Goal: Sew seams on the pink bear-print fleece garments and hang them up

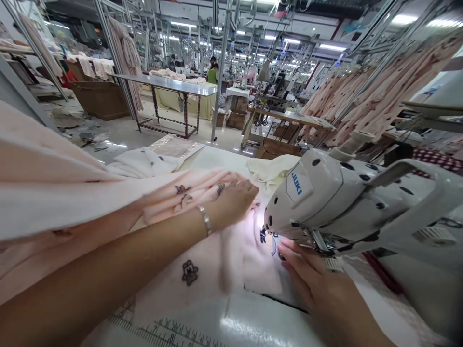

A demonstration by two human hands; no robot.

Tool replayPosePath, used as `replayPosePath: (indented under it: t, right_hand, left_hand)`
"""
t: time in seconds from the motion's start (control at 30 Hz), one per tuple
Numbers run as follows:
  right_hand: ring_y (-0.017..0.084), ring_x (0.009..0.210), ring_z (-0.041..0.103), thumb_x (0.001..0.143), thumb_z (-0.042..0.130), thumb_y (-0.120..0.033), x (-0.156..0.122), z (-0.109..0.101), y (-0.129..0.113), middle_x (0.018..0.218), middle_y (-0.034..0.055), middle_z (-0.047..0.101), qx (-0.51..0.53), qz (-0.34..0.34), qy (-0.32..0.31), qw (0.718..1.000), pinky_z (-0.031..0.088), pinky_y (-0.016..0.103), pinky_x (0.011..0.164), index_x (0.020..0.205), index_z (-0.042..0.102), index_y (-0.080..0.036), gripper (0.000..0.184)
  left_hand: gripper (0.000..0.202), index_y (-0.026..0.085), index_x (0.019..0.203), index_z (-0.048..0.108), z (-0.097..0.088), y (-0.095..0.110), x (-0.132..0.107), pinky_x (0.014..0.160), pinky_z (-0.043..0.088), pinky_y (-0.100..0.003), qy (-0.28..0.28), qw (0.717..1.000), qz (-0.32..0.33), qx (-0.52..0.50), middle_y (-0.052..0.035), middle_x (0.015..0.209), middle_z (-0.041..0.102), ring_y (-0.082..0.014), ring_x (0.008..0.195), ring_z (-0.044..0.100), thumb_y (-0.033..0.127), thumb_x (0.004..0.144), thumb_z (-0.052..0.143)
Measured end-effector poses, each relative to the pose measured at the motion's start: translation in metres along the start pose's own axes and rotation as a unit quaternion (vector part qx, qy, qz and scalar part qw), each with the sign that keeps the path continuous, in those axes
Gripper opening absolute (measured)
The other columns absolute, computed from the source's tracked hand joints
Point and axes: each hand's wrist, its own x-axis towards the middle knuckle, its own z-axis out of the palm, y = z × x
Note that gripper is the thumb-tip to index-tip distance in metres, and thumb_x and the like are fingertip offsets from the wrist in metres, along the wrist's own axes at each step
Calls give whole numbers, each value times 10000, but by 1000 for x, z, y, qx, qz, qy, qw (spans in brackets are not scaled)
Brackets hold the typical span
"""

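A pale pink fleece fabric printed with small bear figures spreads over the sewing table and runs up in folds to the left. My left hand, with a silver bracelet at its wrist, is closed on gathered folds of it, left of the white sewing machine. Under the machine's head, my right hand lies flat with fingers stretched out. Its fingertips are close beside the lit presser foot, by the fabric's edge. What lies beneath its palm is hidden.
Ruler marks run along the near table edge. Cream cloth lies behind the machine head. A metal-legged table, a brown bin and hanging pink garments stand beyond. A person in green is far back.
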Motion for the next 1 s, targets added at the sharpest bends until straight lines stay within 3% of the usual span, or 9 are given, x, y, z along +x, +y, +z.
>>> replayPosePath:
  t: [0.1,0.23,0.3,0.4,0.5,0.6,0.7,0.9,1.0]
  right_hand:
    - [221,1062,586,896,479,-160,4,-7,-12,1196,83,622,100,-31,0,994,494,392,854,1175,546,-169,287]
    - [194,880,624,918,466,-236,8,-14,-16,971,30,673,162,6,-40,986,487,370,761,934,623,-243,158]
    - [198,825,625,935,434,-279,7,-13,-13,911,17,670,159,36,-65,984,478,394,759,887,614,-265,187]
    - [237,897,613,928,435,-360,7,-4,-12,934,35,665,137,91,-62,985,478,410,753,1010,586,-258,199]
    - [228,769,620,931,400,-375,10,8,-12,760,29,638,114,127,-64,983,474,406,738,860,585,-222,250]
    - [233,681,611,926,370,-335,12,15,-4,735,56,630,86,171,-61,980,464,419,719,792,582,-216,278]
    - [265,734,621,910,361,-285,10,10,2,848,106,656,68,208,-66,973,460,413,670,849,602,-214,259]
    - [166,555,555,838,520,-281,2,-14,-14,599,-24,557,115,122,-148,975,405,279,507,651,489,-244,193]
    - [226,624,579,867,471,-255,2,-15,-13,634,27,580,38,114,-108,987,405,325,521,692,528,-229,187]
  left_hand:
    - [137,147,940,537,-20,35,-46,797,446,-367,-4,999,-28,-29,-91,985,570,-239,933,522,259,862,546]
    - [466,172,1009,538,-34,64,-93,771,464,-380,-64,992,3,-110,-77,990,564,-248,904,516,534,745,663]
    - [329,162,1046,529,-31,59,-87,810,458,-379,-41,993,-18,-106,-79,1011,574,-236,931,526,423,850,574]
    - [194,140,1076,513,-13,33,-53,878,434,-383,8,998,-40,-47,-90,1058,591,-222,989,543,202,919,417]
    - [254,125,1142,496,10,5,-18,1003,346,-435,9,1000,-6,-11,-126,1223,549,-257,1167,476,220,915,429]
    - [291,162,1186,494,23,-11,3,1070,278,-375,-3,999,50,-10,-88,1322,502,-213,1256,415,226,907,444]
    - [311,173,1208,493,26,-10,1,1066,280,-369,-13,998,66,-7,-76,1352,487,-202,1254,424,229,912,420]
    - [418,119,1268,456,17,12,-38,1040,281,-475,-24,999,20,9,-158,1399,418,-292,1295,367,369,932,443]
    - [366,139,1253,468,9,12,-33,1020,298,-467,-23,1000,-3,13,-152,1352,455,-282,1255,404,340,953,408]
